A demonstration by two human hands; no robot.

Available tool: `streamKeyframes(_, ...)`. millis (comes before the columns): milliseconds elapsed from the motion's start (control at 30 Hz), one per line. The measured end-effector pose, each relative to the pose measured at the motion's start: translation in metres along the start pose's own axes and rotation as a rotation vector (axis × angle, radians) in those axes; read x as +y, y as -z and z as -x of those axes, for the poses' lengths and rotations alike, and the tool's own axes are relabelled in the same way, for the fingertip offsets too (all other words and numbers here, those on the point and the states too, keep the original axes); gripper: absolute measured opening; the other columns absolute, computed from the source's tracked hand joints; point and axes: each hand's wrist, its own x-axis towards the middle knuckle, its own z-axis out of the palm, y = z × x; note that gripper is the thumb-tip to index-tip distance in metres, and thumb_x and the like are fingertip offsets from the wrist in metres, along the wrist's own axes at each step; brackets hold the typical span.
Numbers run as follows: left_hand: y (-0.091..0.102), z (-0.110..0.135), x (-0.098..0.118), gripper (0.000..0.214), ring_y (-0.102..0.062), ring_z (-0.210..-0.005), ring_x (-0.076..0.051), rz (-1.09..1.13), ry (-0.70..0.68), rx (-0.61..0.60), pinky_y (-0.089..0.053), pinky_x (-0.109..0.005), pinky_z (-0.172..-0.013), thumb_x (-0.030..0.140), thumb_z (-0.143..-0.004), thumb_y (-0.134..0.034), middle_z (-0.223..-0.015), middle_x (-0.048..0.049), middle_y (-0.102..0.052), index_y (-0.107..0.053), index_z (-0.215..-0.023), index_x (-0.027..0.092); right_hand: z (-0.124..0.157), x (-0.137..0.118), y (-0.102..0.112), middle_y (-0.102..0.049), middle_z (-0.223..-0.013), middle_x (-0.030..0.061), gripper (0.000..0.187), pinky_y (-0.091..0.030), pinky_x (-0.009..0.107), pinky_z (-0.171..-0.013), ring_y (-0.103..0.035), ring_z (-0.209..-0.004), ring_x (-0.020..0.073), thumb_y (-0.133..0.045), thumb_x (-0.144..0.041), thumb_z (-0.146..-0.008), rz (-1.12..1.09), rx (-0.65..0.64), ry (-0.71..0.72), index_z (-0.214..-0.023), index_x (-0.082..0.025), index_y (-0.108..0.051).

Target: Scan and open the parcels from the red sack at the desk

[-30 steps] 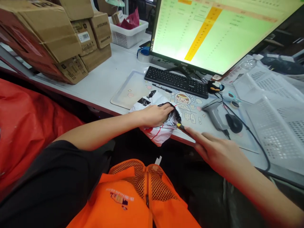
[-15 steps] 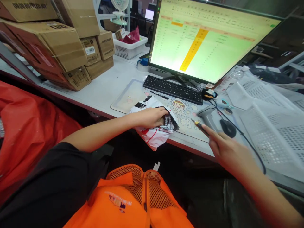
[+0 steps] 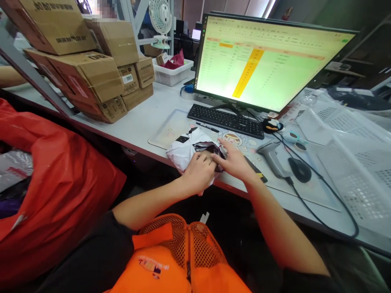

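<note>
A crumpled white plastic mailer parcel with a torn dark opening lies at the desk's front edge, on a cartoon desk mat. My left hand is closed on its near side. My right hand meets it from the right, fingers curled into the torn opening. A black utility knife with a yellow end lies on the mat just right of my right wrist, in neither hand.
Behind the parcel are a pen, keyboard and large monitor. A barcode scanner and mouse lie to the right, then white baskets. Cardboard boxes stack at left; a red sack sits beside me.
My right hand has put the yellow-tipped knife down on the mat and come left onto the parcel's opening. My left hand has shifted to the parcel's near side. The view tilted up.
</note>
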Motion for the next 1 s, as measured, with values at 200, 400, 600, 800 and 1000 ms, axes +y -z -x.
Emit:
streamKeyframes(200,-0.017,-0.005,-0.005,0.032,-0.065,-0.099,-0.03,0.029,0.096,0.107,-0.043,-0.049,-0.095,0.032,-0.103,-0.043,-0.096,-0.0145,-0.075,-0.07,-0.099,0.014,-0.039,-0.024,-0.031,-0.074,-0.108,0.0177,0.043,-0.043,0.034,-0.078,-0.066,-0.097,0.03,-0.038,-0.04,-0.103,0.305,-0.092,-0.158,-0.127,-0.015,-0.064)
streamKeyframes(400,-0.015,-0.007,-0.002,0.033,-0.066,-0.088,-0.025,0.109,0.021,0.099,-0.044,-0.044,-0.093,0.031,-0.101,-0.045,-0.081,-0.009,-0.073,-0.069,-0.083,0.019,-0.068,-0.014,-0.031,-0.072,-0.113,0.0217,0.042,-0.034,0.033,-0.075,-0.063,-0.096,0.03,-0.037,-0.029,-0.101,0.445,-0.055,-0.125,-0.126,-0.013,-0.067)
streamKeyframes(600,-0.001,0.022,-0.011,0.042,-0.061,-0.075,-0.018,0.232,-0.118,0.063,-0.045,-0.039,-0.092,0.033,-0.1,-0.045,-0.066,-0.0031,-0.066,-0.056,-0.061,0.022,-0.09,-0.006,-0.03,-0.073,-0.112,0.0223,0.043,-0.03,0.033,-0.073,-0.063,-0.095,0.0289,-0.039,-0.024,-0.098,0.486,-0.108,-0.014,-0.126,-0.012,-0.07)
streamKeyframes(800,0.011,0.057,-0.043,0.045,-0.059,-0.068,-0.015,0.335,-0.225,0.013,-0.045,-0.034,-0.086,0.033,-0.099,-0.048,-0.059,-0.001,-0.057,-0.046,-0.056,0.021,-0.1,-0.008,-0.037,-0.075,-0.111,0.0185,0.037,-0.03,0.032,-0.073,-0.064,-0.097,0.027,-0.046,-0.021,-0.094,0.465,-0.168,0.107,-0.119,-0.013,-0.073)
streamKeyframes(1000,0.04,0.061,-0.057,0.035,-0.067,-0.09,-0.024,0.053,0.019,-0.083,-0.043,-0.039,-0.087,0.05,-0.098,-0.06,-0.097,-0.0081,-0.072,-0.065,-0.1,0.015,-0.087,-0.024,-0.034,-0.076,-0.098,0.0144,0.027,-0.032,0.03,-0.066,-0.066,-0.088,0.0258,-0.054,-0.032,-0.092,0.403,-0.136,0.063,-0.102,-0.017,-0.075)
